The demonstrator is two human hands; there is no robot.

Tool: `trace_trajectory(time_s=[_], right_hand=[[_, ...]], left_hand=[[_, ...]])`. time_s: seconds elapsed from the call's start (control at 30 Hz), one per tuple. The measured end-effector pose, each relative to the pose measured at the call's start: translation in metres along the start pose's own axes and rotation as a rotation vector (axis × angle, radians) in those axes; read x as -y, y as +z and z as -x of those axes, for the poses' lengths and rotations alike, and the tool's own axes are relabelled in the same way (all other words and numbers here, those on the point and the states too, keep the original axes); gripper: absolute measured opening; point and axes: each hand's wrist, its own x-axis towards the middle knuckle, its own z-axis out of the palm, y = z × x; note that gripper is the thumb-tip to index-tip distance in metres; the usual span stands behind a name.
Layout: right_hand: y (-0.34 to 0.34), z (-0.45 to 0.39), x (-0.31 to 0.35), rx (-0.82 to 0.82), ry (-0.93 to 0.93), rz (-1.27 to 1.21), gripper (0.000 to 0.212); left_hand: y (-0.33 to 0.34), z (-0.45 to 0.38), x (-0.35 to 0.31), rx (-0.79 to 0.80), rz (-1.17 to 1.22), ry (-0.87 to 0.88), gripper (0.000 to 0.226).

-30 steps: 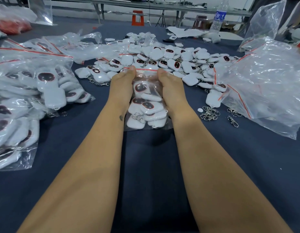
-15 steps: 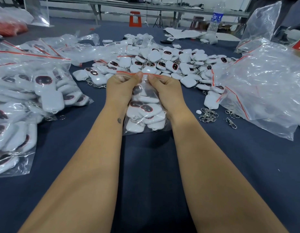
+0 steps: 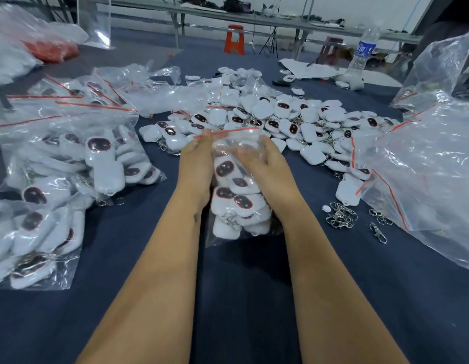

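Bag (image 3: 238, 195) was kept between both hands, low end on table (image 3: 241, 298). Left hand (image 3: 195, 158) was pinched on seal (image 3: 228, 132); right hand (image 3: 267, 166) had been dropped from seal, curled round bag's side. Sealing judged done.

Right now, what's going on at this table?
A person is packing small white keychain cases. Both hands hold one clear bag of them over the dark table: the left hand at its red zip strip, the right hand wrapped round its right side. A loose pile lies beyond, filled bags at the left, metal clips at the right.
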Motion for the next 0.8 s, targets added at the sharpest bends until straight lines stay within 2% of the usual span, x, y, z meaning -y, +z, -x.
trace_trajectory(time_s=[0.07,0.1,0.17,0.23,0.33,0.43,0.47,0.53,0.57,0.63,0.7,0.73,0.8], right_hand=[[0.000,0.001,0.001,0.101,0.043,0.116,0.086],[0.000,0.001,0.001,0.174,0.062,0.202,0.100],[0.003,0.002,0.003,0.301,0.064,0.362,0.108],[0.014,-0.001,0.011,0.319,0.023,0.384,0.097],[0.049,-0.017,0.028,0.266,-0.032,0.265,0.063],[0.099,-0.039,0.052,0.230,-0.040,0.152,0.052],[0.117,-0.045,0.060,0.255,-0.049,0.113,0.056],[0.150,-0.055,0.072,0.346,-0.020,0.020,0.086],[0.160,-0.057,0.074,0.372,-0.005,0.003,0.094],[0.166,-0.068,0.070,0.334,-0.049,0.074,0.087],[0.152,-0.083,0.056,0.212,-0.116,0.281,0.076],[0.142,-0.091,0.048,0.149,-0.124,0.416,0.071],[0.119,-0.109,0.035,0.043,-0.126,0.652,0.063]], left_hand=[[0.000,-0.001,-0.002,-0.115,0.056,-0.036,0.040],[-0.002,-0.002,-0.003,-0.162,0.088,-0.050,0.043],[-0.006,-0.006,-0.009,-0.193,0.102,-0.050,0.038],[-0.014,-0.009,-0.023,-0.148,0.050,-0.007,0.033],[-0.034,-0.019,-0.059,-0.128,-0.151,0.061,0.030],[-0.064,-0.036,-0.111,-0.171,-0.466,0.200,0.021],[-0.074,-0.043,-0.127,-0.237,-0.630,0.260,0.022],[-0.090,-0.054,-0.157,-0.514,-0.952,0.354,0.038],[-0.094,-0.055,-0.169,-0.655,-1.032,0.388,0.047],[-0.092,-0.055,-0.185,-0.822,-1.041,0.499,0.054],[-0.084,-0.054,-0.180,-0.859,-0.971,0.653,0.052],[-0.076,-0.053,-0.170,-0.825,-0.925,0.726,0.050],[-0.054,-0.052,-0.137,-0.609,-0.778,0.798,0.050]])
